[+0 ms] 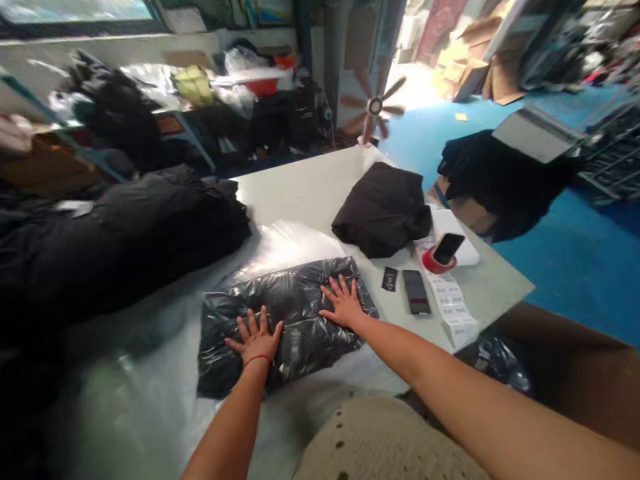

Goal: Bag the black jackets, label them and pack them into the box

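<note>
Two hands down flat on the bundle here; the left hand (256,339), red string round its wrist, fingers spread wide, palm on the plastic, gripping nothing; the right hand (345,303) just as open, fingers fanned, sitting a little farther along to the right, holding nothing either; under them both, the black bundle (295,320), dark cloth packed in a clear plastic bag, shiny, creased all over, pressed into a low, rough rectangle, a pale print showing near its middle, too blurred to read; it lies at the near side of the white table (310,190), on top of a loose plastic sheet (280,247); just past it, a folded black garment (383,210) in a soft heap; to the right of the hands, a black tag (390,279), a phone (416,292) lying flat and a strip of labels (450,303); farther on, a second phone (447,248) propped on a roll of red tape (436,261); over on the left, a big pile of black clothes (125,233) beside the bundle.
</note>
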`<control>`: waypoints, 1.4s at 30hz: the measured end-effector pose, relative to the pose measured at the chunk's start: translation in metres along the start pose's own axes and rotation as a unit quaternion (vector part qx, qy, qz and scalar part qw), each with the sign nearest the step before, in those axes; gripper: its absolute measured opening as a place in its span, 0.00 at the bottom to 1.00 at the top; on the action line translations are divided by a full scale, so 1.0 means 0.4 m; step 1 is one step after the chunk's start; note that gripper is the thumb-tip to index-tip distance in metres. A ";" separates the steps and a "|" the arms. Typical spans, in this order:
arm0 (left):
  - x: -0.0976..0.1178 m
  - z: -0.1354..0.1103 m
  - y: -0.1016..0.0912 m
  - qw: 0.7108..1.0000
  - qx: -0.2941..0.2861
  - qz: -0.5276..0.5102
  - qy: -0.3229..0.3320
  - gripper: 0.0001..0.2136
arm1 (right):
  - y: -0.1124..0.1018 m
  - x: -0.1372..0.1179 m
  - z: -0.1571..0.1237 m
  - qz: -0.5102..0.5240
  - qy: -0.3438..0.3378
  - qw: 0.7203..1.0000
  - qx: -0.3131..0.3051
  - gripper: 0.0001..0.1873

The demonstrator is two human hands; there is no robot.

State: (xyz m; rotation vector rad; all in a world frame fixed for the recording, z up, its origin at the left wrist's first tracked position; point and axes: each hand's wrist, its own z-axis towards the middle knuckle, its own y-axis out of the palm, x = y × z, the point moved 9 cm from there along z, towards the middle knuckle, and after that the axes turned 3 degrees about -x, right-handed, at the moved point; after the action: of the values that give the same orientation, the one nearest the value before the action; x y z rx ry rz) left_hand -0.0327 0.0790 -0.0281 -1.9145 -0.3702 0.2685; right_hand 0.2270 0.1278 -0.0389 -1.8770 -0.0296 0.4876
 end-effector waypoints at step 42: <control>1.182 -0.487 0.380 0.827 -0.362 -0.419 0.093 0.25 | -0.049 0.825 -0.741 0.183 0.399 0.859 0.263 0.19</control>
State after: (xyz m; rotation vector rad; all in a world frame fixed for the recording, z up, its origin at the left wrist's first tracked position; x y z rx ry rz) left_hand 0.4937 0.0392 -0.1043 -2.2483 -1.2632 -0.7445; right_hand 0.6351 -0.0473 -0.0444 -1.4051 0.9399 -0.0758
